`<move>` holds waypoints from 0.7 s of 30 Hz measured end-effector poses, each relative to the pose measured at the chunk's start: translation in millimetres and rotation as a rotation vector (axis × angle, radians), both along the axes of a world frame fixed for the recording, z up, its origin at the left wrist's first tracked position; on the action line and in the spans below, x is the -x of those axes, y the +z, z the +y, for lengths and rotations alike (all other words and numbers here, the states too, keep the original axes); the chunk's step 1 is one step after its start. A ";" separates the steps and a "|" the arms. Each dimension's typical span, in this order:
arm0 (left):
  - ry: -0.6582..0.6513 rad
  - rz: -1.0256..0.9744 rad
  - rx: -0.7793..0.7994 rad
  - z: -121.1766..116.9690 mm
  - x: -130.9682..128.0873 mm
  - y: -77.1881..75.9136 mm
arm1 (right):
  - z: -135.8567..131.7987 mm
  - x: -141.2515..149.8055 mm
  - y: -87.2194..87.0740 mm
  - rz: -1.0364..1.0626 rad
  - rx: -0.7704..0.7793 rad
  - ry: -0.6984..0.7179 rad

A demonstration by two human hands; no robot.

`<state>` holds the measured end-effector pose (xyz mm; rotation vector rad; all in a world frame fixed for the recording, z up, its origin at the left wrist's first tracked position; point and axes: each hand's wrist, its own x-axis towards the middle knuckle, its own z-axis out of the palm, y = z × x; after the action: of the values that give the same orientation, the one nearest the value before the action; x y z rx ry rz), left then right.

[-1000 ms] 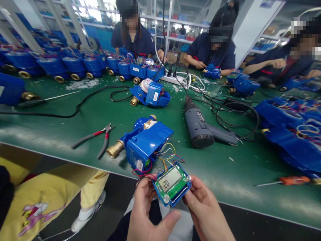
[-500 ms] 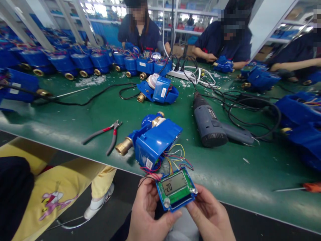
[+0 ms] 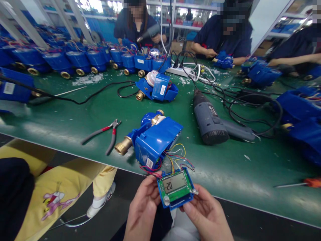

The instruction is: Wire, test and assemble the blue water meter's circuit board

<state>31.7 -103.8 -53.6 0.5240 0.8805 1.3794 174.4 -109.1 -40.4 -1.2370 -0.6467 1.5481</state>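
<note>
Both my hands hold a green circuit board with an LCD display (image 3: 175, 184) in a blue frame, just off the table's front edge. The screen reads 20, perhaps with a sign before it. My left hand (image 3: 144, 204) grips the left side, and my right hand (image 3: 207, 211) has the lower right corner between thumb and fingers. Thin red, yellow, white and blue wires (image 3: 178, 155) run from the board's top into a blue water meter (image 3: 157, 140) lying on the table. A brass threaded end (image 3: 123, 146) of the meter points left.
Pliers (image 3: 106, 134) lie left of the meter and a heat gun (image 3: 210, 120) right of it. Another opened meter (image 3: 157, 87) sits behind. A screwdriver (image 3: 311, 182) is at the right edge. Several meters line the back left; co-workers sit opposite, and a yellow-clad leg (image 3: 82, 177) is at left.
My left thumb has moved off the board's lower edge and back to the left. Across the table, a co-worker now holds up a dark heat-gun-like tool.
</note>
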 end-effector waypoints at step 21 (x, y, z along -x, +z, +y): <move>0.178 -0.093 0.249 5.0 -8.6 5.7 | -2.2 3.4 -2.1 -0.026 -0.003 -0.005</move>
<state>40.3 -98.8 -47.9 0.1933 1.0243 1.4168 171.0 -111.3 -42.4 -1.2570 -0.6620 1.5289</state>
